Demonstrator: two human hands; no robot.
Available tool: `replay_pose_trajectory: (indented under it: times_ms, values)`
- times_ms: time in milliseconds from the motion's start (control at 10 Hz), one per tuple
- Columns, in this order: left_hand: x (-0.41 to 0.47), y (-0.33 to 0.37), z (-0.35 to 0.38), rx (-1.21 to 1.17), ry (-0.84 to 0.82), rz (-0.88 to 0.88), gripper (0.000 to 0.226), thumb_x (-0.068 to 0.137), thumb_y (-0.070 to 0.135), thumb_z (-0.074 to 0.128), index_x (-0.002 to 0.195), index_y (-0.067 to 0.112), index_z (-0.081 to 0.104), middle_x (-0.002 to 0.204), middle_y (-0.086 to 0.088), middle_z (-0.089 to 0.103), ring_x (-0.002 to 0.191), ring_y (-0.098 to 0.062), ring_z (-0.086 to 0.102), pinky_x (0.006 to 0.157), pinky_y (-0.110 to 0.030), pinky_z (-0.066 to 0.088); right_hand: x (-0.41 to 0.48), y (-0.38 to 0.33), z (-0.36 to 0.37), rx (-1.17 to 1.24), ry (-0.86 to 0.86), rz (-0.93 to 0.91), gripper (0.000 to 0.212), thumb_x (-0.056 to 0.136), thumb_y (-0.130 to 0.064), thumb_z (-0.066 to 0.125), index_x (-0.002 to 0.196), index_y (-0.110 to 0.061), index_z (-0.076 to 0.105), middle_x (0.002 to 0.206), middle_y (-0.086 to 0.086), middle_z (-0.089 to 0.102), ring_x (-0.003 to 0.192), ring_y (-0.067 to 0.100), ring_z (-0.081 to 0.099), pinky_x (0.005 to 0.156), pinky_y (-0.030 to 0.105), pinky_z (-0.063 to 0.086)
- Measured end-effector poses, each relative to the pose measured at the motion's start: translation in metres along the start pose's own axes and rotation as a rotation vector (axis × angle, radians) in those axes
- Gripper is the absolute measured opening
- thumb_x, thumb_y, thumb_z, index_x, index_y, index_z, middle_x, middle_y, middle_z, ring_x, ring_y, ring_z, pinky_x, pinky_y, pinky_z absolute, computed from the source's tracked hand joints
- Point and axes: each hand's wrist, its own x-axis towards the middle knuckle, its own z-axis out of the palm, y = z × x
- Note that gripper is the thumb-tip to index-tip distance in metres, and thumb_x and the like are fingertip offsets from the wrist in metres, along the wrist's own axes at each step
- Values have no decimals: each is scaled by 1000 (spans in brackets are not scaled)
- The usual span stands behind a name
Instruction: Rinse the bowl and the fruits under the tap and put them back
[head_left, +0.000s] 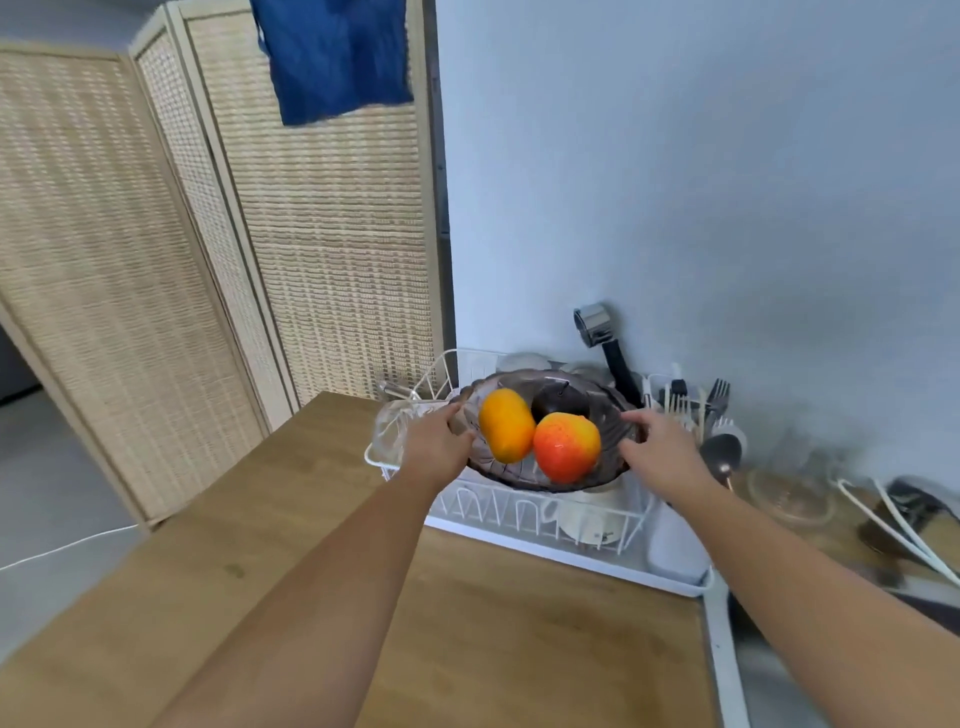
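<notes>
Left hand (439, 441), right hand (662, 447) clasp opposite rims of bowl (519, 378) | likely steadying fruits (566, 447) | above dish rack (519, 512)

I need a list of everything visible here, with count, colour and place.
bowl: 1, dark purple, above dish rack
yellow fruit: 1, yellow-orange, left in bowl
red fruit: 1, red-orange, front in bowl
dark fruit: 1, dark, back of bowl
dish rack: 1, white, on counter by wall
counter: 1, brown wood, foreground
folding screen: 1, beige, left
blue cloth: 1, blue, hung over screen
cutlery: several, mixed colours, right of rack
left hand: 1, holds bowl's left rim
right hand: 1, holds bowl's right rim
</notes>
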Motion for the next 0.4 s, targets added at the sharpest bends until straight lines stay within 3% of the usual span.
replay_pose_trajectory:
  times_ms: [100, 200, 300, 400]
  values:
    - [5, -4, 5, -13, 12, 5, 55, 91, 24, 59, 143, 15, 44, 137, -10, 56, 125, -25, 51, 103, -31, 38, 4, 0, 3, -106, 26, 20, 46, 86, -16, 56, 132, -20, 52, 126, 5, 60, 100, 23, 62, 88, 38, 52]
    - [2, -3, 5, -1, 42, 31, 56, 89, 33, 63, 140, 18, 45, 130, -8, 61, 119, -26, 55, 95, -31, 41, 0, -2, 2, -216, 5, 38, 42, 90, -27, 53, 132, -23, 48, 120, 5, 63, 98, 24, 62, 83, 37, 52]
    - [-18, 2, -2, 101, 141, 54, 52, 93, 42, 52, 141, 29, 39, 101, -2, 65, 106, -27, 60, 77, -28, 35, -19, -8, -7, -313, 101, 7, 37, 93, -39, 46, 127, -25, 43, 108, 8, 65, 96, 29, 62, 73, 36, 46]
    - [-49, -4, -2, -36, 286, 100, 42, 94, 43, 48, 134, 30, 41, 71, 0, 57, 76, -25, 61, 66, -35, 46, -53, -12, -9, -208, 228, -71, 27, 93, -37, 44, 119, -27, 43, 77, 3, 61, 72, 27, 59, 62, 34, 42]
